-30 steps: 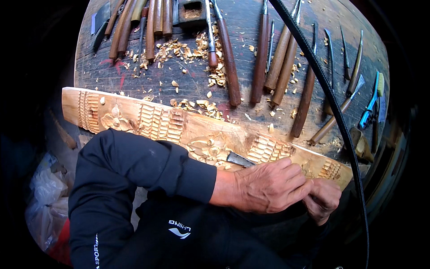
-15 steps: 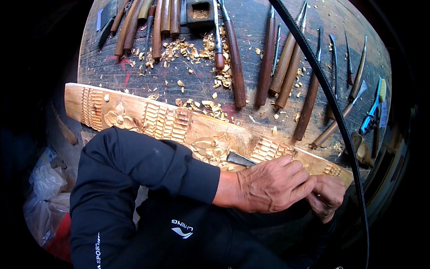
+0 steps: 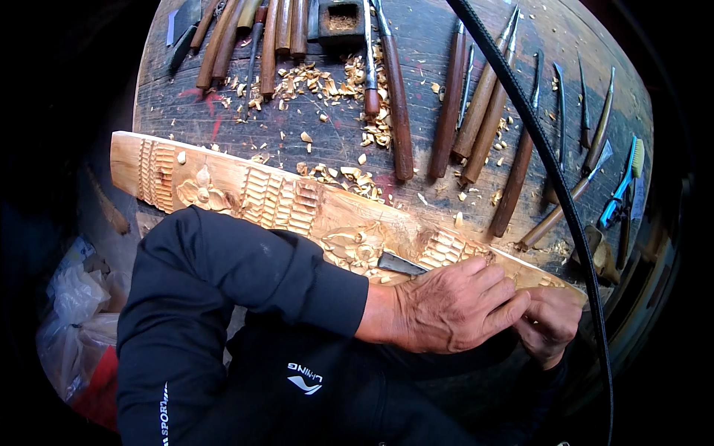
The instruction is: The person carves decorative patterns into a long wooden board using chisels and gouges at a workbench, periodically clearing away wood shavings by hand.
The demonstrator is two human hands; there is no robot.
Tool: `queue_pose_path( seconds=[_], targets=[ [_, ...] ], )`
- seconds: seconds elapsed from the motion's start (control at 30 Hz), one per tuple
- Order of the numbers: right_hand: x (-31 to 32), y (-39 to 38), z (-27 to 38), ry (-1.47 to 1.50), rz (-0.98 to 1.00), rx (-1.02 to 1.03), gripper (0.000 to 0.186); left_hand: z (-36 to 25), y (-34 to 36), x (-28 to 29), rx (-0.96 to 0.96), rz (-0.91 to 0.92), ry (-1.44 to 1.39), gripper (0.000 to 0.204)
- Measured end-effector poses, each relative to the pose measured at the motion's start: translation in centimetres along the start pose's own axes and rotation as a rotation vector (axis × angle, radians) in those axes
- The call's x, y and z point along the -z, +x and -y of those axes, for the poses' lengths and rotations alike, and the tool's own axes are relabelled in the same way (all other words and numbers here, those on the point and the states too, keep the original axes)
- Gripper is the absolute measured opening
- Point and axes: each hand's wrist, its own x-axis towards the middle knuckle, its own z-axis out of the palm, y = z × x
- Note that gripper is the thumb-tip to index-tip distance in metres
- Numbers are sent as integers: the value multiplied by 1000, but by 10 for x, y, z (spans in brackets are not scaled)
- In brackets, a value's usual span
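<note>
A long pale carved board (image 3: 357, 212), with rows of ridges and flower reliefs, lies along the bench's near edge. Over its right part my left hand (image 3: 454, 308) is closed around a chisel (image 3: 400, 264), whose flat metal blade points left onto the carving beside a central relief. My right hand (image 3: 549, 327) is closed just beyond my left one, against its fingertips; what it grips is hidden. Both hands are at the board's near side, and my dark left sleeve covers part of its lower edge.
Wooden-handled carving tools (image 3: 398, 119), curled shavings (image 3: 357, 178), a dark square block (image 3: 341, 22) and a blue brush (image 3: 625, 178) lie on the worn bench (image 3: 186, 126). A black cable (image 3: 550, 156) crosses the view at right. Plastic bags (image 3: 74, 327) sit at lower left.
The view has rotated a little: tools sit lower and the board's left end higher. Both hands appear slightly farther right, their grips unchanged, with the blade still on the carving.
</note>
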Motion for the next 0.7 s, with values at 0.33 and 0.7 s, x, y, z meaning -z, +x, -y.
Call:
queue_pose_path(
  seconds=[0.33, 0.7],
  targets=[
    [0, 10, -4, 49, 5, -22, 22, 0, 2, 1, 34, -37, 63, 39],
    [-31, -52, 65, -34, -230, -66, 13, -20, -20, 8, -339, -141, 93, 39]
  ],
)
